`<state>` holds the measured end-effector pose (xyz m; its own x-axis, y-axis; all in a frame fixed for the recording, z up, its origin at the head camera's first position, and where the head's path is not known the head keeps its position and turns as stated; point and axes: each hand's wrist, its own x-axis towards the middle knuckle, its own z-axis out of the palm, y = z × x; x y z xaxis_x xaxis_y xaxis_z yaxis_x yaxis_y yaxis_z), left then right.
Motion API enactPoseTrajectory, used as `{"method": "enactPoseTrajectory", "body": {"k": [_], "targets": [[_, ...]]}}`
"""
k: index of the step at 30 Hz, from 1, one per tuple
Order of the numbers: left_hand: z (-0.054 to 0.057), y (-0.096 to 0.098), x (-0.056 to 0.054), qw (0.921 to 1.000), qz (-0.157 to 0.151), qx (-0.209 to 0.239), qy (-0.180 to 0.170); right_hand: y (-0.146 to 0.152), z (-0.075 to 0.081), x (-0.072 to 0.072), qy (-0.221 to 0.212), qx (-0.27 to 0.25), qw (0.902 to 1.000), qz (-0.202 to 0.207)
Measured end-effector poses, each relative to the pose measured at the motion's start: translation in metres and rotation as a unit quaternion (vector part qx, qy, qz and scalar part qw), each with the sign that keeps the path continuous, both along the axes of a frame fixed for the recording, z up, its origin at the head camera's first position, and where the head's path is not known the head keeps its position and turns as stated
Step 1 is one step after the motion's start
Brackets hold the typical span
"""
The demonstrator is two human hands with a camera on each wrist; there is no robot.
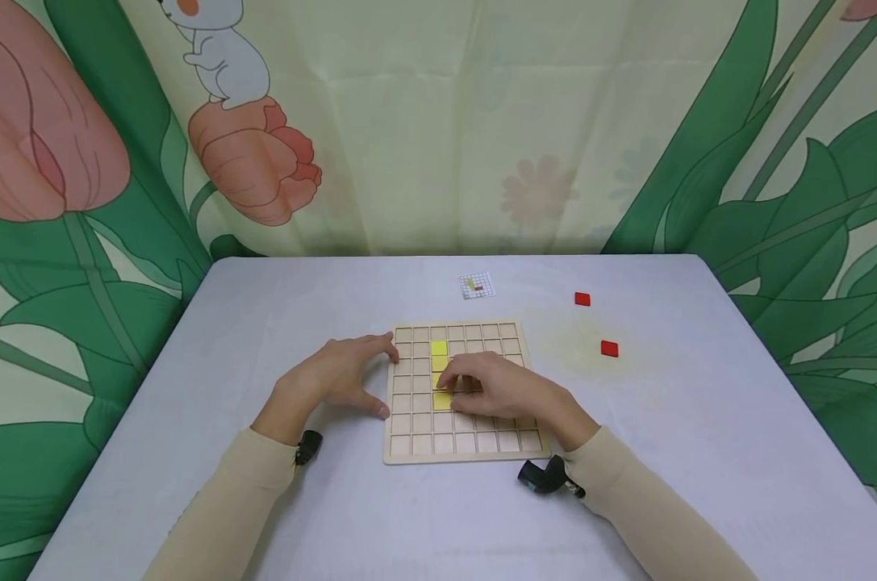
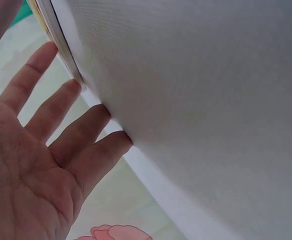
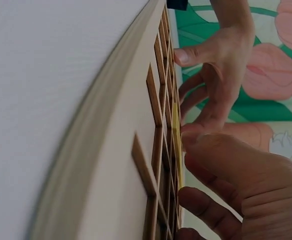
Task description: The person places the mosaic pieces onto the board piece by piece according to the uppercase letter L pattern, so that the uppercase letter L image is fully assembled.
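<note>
A pale wooden grid board [image 1: 467,445] lies flat on the table. Several yellow square tiles [image 1: 439,349] sit in one column of its cells. My right hand [image 1: 499,387] is over the board, its index fingertip and thumb touching around the lower yellow tiles [image 3: 176,131], slightly apart. No loose tile shows between them, and part of one tile is hidden beneath the fingers. At the board's left edge, my left hand [image 1: 340,375] rests with fingers and thumb spread. In the left wrist view its fingertips [image 2: 72,87] meet the board's side [image 2: 66,50] and the tabletop.
Two red tiles [image 1: 582,299] [image 1: 609,349] lie apart on the white tabletop [image 1: 685,420], right of the board. A small card [image 1: 477,286] printed with a coloured grid lies behind it. A patterned curtain [image 1: 438,129] hangs behind the table.
</note>
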<state>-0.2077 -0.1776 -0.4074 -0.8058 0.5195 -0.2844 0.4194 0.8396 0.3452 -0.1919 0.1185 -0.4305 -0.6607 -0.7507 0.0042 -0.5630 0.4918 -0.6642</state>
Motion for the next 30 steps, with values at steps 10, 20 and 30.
{"method": "enactPoseTrajectory", "body": {"k": [10,20,30], "targets": [[0.002,0.0,0.001,1.0,0.001,-0.006,0.002,0.043,0.005,0.003,0.05,-0.023,0.9971,-0.053],[-0.003,-0.002,0.003,0.9999,0.009,-0.006,0.007,0.08,0.006,0.001,0.091,-0.043,0.9919,-0.078],[-0.002,0.004,0.002,0.9999,-0.001,0.001,0.012,0.12,0.0,0.009,0.105,-0.015,0.9863,-0.126]]}}
